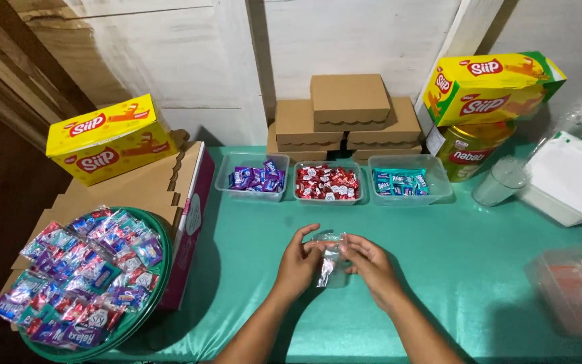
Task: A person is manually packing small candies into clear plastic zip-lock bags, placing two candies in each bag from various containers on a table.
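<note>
A green cloth covers the bench [439, 269], which stands against a pale plank wall, and I am looking down on it from above my own arms. My left hand [299, 261] and right hand [370, 264] meet just in front of me, both pinching a small clear plastic bag [329, 259] between fingertips and thumbs. The bag hangs between the two hands, just above the cloth, and I cannot tell whether anything is inside it yet.

Straight ahead of the hands stand three clear tubs in a row: purple sweets [256, 178] ahead and to the left, red sweets [326, 182] directly ahead, teal sweets [400, 182] ahead and to the right. Behind them rises a stack of plain brown cardboard boxes [348, 111]. Far to the left of my left hand sits a green round tray [146, 307] heaped with filled packets of mixed sweets, resting on flat cardboard, with a yellow carton [106, 138] beyond it. Off to the right stand another yellow carton [490, 87] on a tin, a plastic cup [500, 180] and a white box [567, 182].

I judge the step in hand to be working the mouth of the bag open. The next move would call for one hand to keep the mouth spread while the other reaches forward to a tub, well apart from where the hands are now.
</note>
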